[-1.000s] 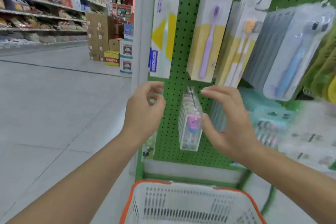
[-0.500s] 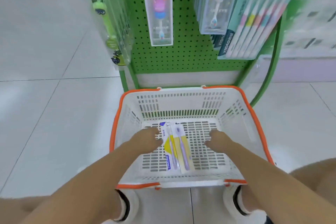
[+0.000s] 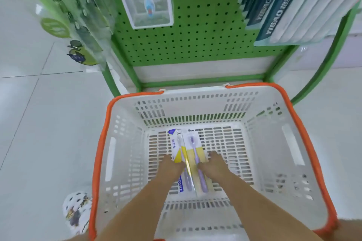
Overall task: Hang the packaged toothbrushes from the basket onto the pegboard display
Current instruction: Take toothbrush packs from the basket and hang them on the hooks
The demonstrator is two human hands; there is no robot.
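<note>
Plastic-and-card toothbrush packs (image 3: 189, 159) lie flat mid-frame on the basket (image 3: 101, 143) floor. My left hand (image 3: 172, 166) and right hand (image 3: 212, 164) touch their side edges; grip unclear. Light, stiff, slick: pinch the edges.

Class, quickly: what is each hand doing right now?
Left hand: touches the yellow-and-white toothbrush pack; grip cannot be told.
Right hand: beside the purple toothbrush pack; likewise.

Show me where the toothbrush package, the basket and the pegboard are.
toothbrush package (image 3: 193, 154): head view, yellow card in the middle.
basket (image 3: 305, 135): head view, orange rim on the right.
pegboard (image 3: 203, 31): head view, bare green panel.
</note>
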